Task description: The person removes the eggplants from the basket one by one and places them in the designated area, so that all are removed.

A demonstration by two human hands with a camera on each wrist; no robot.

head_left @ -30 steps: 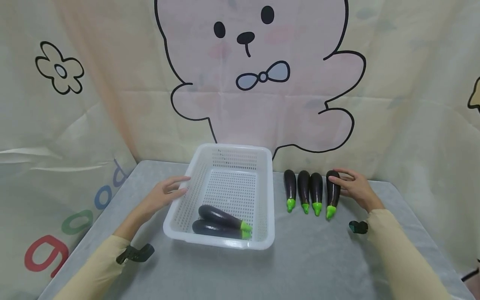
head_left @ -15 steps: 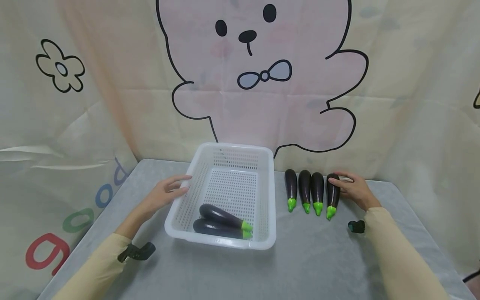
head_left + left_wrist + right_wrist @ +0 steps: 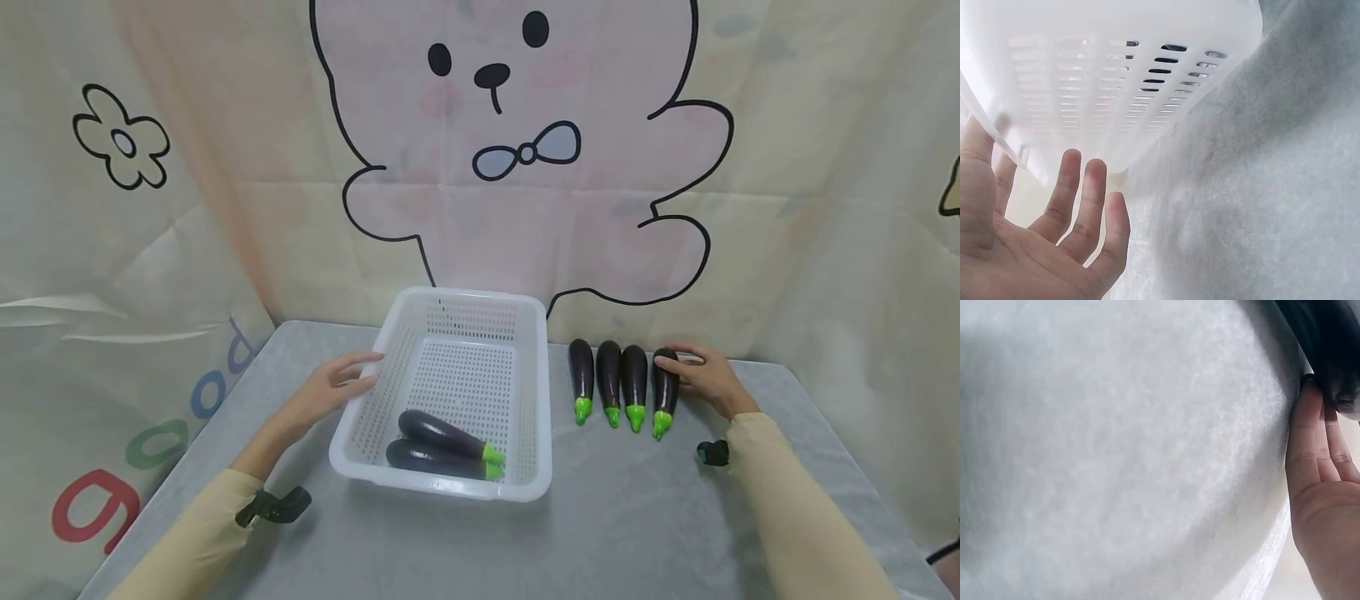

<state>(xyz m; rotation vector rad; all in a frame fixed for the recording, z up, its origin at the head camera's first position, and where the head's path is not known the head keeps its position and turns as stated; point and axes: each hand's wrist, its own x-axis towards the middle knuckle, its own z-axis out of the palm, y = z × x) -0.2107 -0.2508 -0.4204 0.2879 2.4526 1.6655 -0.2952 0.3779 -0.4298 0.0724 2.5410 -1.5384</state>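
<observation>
At the right end of a row of glossy dark eggplants, one eggplant [image 3: 665,387] lies with its green stem end toward the person. My right hand [image 3: 708,382] holds its far end, the thumb on top and other fingers at the far side. In the right wrist view, fingertips [image 3: 1305,415] meet the dark eggplant [image 3: 1325,337], which is partly cut off. My left hand [image 3: 330,387] rests its thumb and fingertips on the left rim of a white plastic basket [image 3: 536,417]. The left wrist view shows several fingers [image 3: 1092,187] stretched out loosely beside the perforated wall.
Two eggplants [image 3: 442,446] lie inside the basket near its front wall. Beside the held one, three eggplants [image 3: 607,383] stand in a row on the grey tabletop [image 3: 615,525]. Behind the table hangs a printed cloth [image 3: 525,242].
The far end of the rightmost eggplant has shifted slightly toward the person, with my right hand still at it. My left hand stays at the basket rim.
</observation>
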